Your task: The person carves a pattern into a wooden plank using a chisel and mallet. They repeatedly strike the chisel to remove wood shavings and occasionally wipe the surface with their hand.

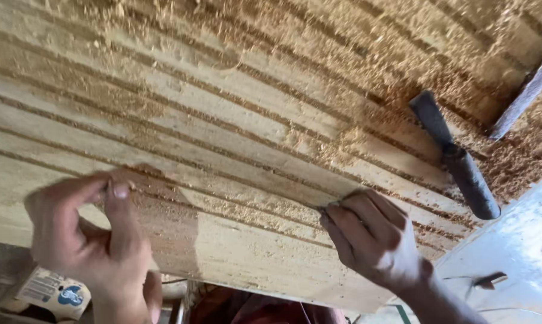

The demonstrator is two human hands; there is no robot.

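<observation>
A wide pale wooden board with several long parallel grooves fills most of the view, dusted with sawdust. My left hand rests at its near edge on the left, fingers curled, thumb and forefinger pinched on the wood near a groove. My right hand is closed with its fingertips pressed into a groove near the board's near edge; whether it holds a small tool is hidden by the fingers. A dark chisel-like tool lies on the board at the right, apart from both hands.
Thick sawdust piles along the far right of the board. A second dark handle sticks in from the upper right. A grey surface lies at the right. A printed label shows below the board at the left.
</observation>
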